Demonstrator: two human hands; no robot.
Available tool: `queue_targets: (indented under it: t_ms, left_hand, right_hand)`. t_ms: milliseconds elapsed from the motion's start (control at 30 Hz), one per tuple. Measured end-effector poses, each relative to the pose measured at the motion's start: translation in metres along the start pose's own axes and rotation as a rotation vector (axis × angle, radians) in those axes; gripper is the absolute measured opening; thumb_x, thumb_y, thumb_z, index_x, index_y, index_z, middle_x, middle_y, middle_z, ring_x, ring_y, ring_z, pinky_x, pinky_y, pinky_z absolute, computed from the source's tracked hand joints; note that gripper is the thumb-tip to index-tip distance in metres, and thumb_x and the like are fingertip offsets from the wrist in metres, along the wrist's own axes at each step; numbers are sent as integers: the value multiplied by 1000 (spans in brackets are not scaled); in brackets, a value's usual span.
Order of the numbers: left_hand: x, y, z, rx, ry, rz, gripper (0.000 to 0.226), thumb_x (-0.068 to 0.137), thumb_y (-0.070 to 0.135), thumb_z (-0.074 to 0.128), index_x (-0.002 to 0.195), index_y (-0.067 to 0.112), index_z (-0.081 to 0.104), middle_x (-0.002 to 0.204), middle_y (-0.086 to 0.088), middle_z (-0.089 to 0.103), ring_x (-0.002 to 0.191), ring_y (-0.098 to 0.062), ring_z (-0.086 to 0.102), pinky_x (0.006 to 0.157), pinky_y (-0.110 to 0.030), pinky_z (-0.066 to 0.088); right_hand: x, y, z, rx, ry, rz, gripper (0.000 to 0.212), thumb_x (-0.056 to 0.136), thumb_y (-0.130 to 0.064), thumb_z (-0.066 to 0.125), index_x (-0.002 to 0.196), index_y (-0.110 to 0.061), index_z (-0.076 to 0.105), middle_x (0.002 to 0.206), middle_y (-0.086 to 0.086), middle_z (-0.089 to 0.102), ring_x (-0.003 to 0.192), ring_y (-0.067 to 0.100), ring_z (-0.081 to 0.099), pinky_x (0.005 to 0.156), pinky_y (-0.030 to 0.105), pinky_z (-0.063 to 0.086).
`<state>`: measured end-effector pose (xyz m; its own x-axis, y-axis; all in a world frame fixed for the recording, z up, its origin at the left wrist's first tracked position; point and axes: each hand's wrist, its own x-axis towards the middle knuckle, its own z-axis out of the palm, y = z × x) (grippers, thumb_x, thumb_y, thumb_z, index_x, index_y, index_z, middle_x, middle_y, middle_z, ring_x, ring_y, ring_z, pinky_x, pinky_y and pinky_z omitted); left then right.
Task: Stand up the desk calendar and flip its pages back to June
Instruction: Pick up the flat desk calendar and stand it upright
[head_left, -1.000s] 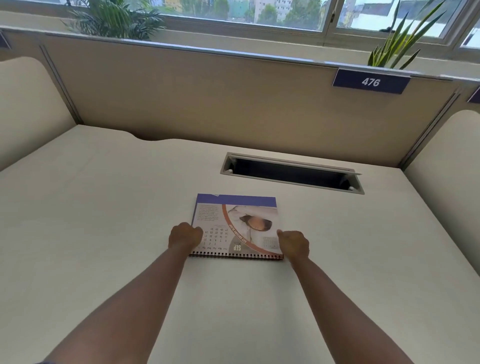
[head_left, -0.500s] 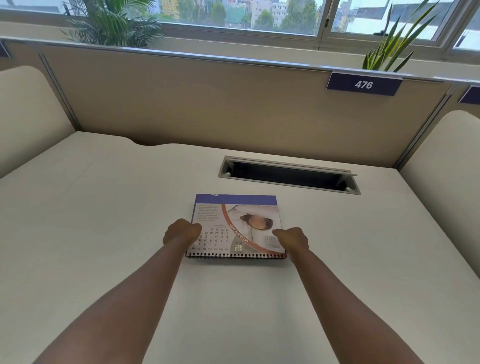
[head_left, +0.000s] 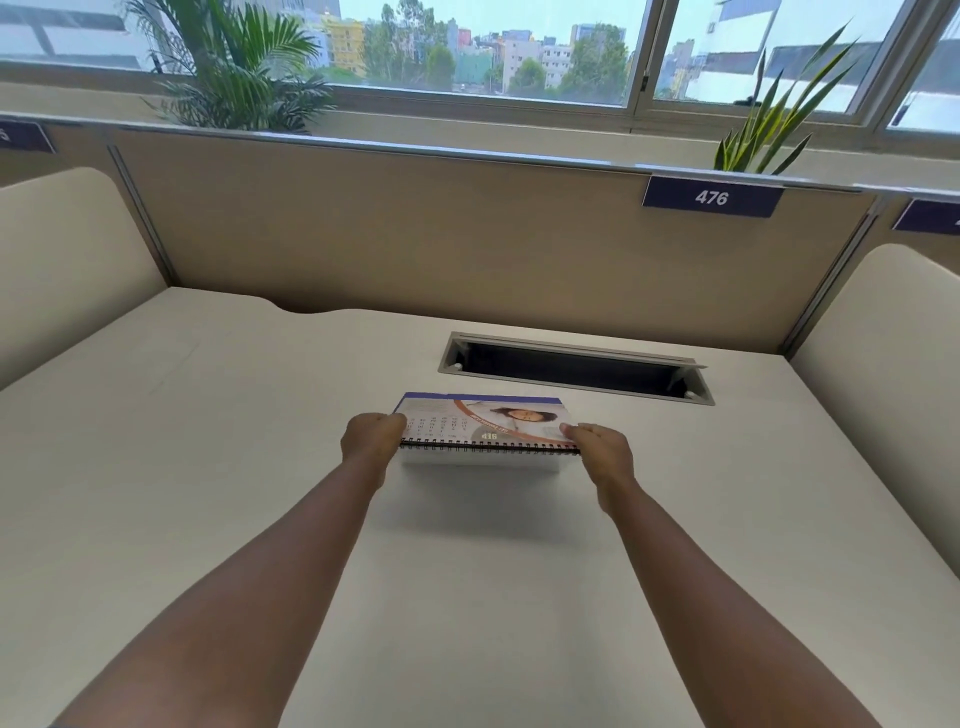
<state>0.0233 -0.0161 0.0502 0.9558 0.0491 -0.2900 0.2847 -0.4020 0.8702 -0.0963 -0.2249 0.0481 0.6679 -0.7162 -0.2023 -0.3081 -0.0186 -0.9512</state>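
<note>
The desk calendar (head_left: 483, 423) is a spiral-bound one whose top page reads SEP upside down, with a photo and a date grid. Its black spiral edge faces me and is raised off the cream desk (head_left: 208, 441), so the calendar tilts up toward me with a shadow beneath it. My left hand (head_left: 371, 441) grips the spiral edge at its left corner. My right hand (head_left: 602, 452) grips the same edge at the right corner. The far purple edge is low, near the desk surface.
An open cable slot (head_left: 574, 369) is cut into the desk just behind the calendar. A beige partition (head_left: 415, 234) with a 476 label (head_left: 711, 197) stands at the back, with rounded side dividers left and right. Plants sit on the window ledge.
The calendar lay flat on the desk; both hands have now lifted its spiral edge up off the surface. The view has also tilted upward.
</note>
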Motion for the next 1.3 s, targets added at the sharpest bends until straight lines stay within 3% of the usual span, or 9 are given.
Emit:
queue_targets:
  t_ms: [100,167,267,333,500,667,900,1100,1300]
  left_hand:
    - [-11,7,-1,-54,10,76,11,75,16,51,64,15,53,61,-3,46,72,-27,41,57,-29,30]
    - [-14,11,-2,-85,23,98,17,73,23,50,60,14,57,62,-4,57,72,-31,50,72,-34,39]
    - [-19,20,-3,-117,26,104,35,82,26,50,48,16,49,54,3,56,70,-28,53,85,-41,41]
    - [-20,27,-3,-127,29,114,38,85,32,49,50,18,49,59,2,60,77,-31,58,94,-44,43]
    - [-21,38,-2,-178,-19,159,36,92,34,46,63,14,57,64,1,59,68,-20,53,62,-28,40]
    - [-16,38,0,-194,-61,169,43,92,36,49,55,14,49,67,-3,62,79,-27,58,86,-43,51]
    - [-13,38,6,-144,-86,232,45,93,39,48,55,16,49,68,-1,61,62,-14,52,57,-26,39]
    - [-9,41,11,-130,-76,194,36,93,37,47,63,18,53,88,-10,66,79,-26,59,74,-34,47]
    - [-8,43,13,-97,-108,150,42,93,48,43,66,17,53,85,-7,65,82,-26,58,65,-29,46]
  right_hand:
    - [0,-5,-4,87,11,-71,44,82,-24,63,122,-6,57,127,10,58,119,25,52,101,35,41]
    - [0,-10,-7,131,-3,-94,32,82,-29,63,107,-8,66,114,8,65,109,24,57,91,34,47]
    - [-1,-19,-12,164,-36,-106,24,84,-31,61,79,-8,66,78,0,64,75,16,58,64,26,44]
    - [2,-22,-15,181,-44,-108,28,84,-33,61,69,-10,63,70,-1,60,66,12,55,60,24,41]
    - [11,-28,-20,179,-17,-121,34,81,-41,61,60,-15,56,68,3,58,72,21,55,69,34,43]
    - [15,-31,-25,161,-19,-131,38,78,-50,61,69,-13,54,71,9,55,71,23,53,67,35,42]
    - [17,-22,-27,148,1,-96,39,79,-51,59,62,-16,54,71,5,61,73,21,58,72,37,46]
    - [14,-22,-29,-119,26,-186,48,84,-58,44,64,-15,51,80,5,61,82,27,57,73,41,44]
    - [12,-17,-31,-216,-64,-110,64,84,-65,31,110,-11,54,107,10,62,102,30,58,87,44,45]
